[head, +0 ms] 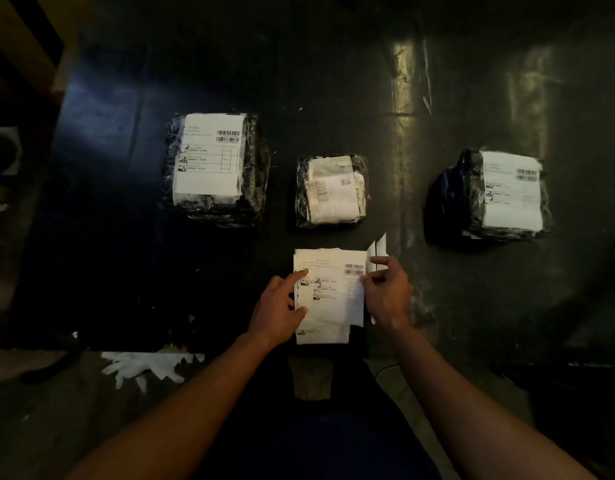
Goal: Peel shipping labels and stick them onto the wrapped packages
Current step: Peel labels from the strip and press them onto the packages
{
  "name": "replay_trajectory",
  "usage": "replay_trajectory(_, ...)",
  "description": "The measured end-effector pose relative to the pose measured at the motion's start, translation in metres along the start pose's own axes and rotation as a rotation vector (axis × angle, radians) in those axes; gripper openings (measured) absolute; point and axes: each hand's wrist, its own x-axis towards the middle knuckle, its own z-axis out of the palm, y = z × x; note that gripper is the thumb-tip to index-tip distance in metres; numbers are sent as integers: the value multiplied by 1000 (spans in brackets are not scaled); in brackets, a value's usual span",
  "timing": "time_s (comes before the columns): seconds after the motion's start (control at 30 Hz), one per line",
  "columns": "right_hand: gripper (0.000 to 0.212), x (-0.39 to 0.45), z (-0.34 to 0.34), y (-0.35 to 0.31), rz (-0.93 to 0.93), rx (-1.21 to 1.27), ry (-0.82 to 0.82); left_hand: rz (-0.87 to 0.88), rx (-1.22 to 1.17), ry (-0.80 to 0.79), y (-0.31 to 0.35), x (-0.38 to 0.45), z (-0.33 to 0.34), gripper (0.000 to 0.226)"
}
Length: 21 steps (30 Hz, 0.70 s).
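A stack of white shipping labels (330, 292) lies near the front edge of the dark table. My left hand (280, 306) presses on the stack's left side with the forefinger stretched out. At the right edge of the top label my right hand (387, 289) pinches the paper. Three packages wrapped in black plastic sit in a row beyond. The left package (216, 168) carries a large white label. The middle package (332, 190) is smaller and shows crumpled pale paper with barcodes under its wrap. The right package (500, 195) also carries a white label.
White paper strips (378, 247) lie just right of the stack. Torn white backing scraps (150, 367) are scattered on the floor below the table's (108, 237) front edge. A wooden shelf (25, 39) stands at the far left. Glare streaks cross the table's right half.
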Motion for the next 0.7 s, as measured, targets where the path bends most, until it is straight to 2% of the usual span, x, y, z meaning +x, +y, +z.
replay_trajectory(0.13, 25, 1, -12, -5, -52, 72, -18, -12, 43, -9, 3, 0, -1, 80)
replay_trajectory(0.23, 22, -1, -24, -15, -125, 136, -48, 25, 160, 122, 10, -1, -6, 75)
replay_trajectory(0.3, 23, -4, -35, -26, -171, 177, -50, 87, 49, 219, 22, -2, -14, 65)
replay_trajectory(0.4, 22, -11, -50, -44, -257, 219, -69, 175, -214, 268, 50, -2, -32, 55)
replay_trajectory(0.47, 19, -17, -57, -57, -306, 247, -93, 210, -318, 249, 70, -3, -45, 54)
replay_trajectory(0.6, 14, -29, -70, -84, -397, 313, -130, 277, -581, 112, 107, -9, -67, 60)
replay_trajectory(0.7, 11, -37, -79, -104, -466, 364, -165, 363, -674, 112, 131, -17, -80, 56)
